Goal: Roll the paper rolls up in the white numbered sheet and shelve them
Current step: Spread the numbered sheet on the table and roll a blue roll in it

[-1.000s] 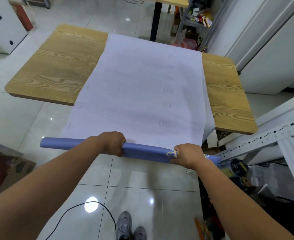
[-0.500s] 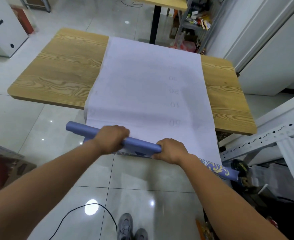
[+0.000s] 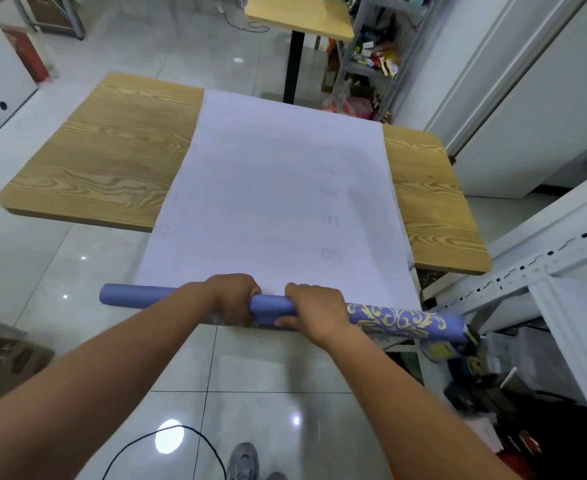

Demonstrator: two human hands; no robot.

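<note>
Both hands are curled around the purple paper roll [image 3: 136, 296]: the left hand [image 3: 235, 297] and the right hand [image 3: 314, 315] are closed over its middle part, near each other, knuckles up. The roll is held across the near end of the white numbered sheet [image 3: 268, 202], beyond the near edge of the wooden table [image 3: 112, 150]. The rest of the sheet is spread flat on the table.

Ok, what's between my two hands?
In the head view, only a short bare stretch of the purple paper roll shows between the left hand and the right hand.
</note>
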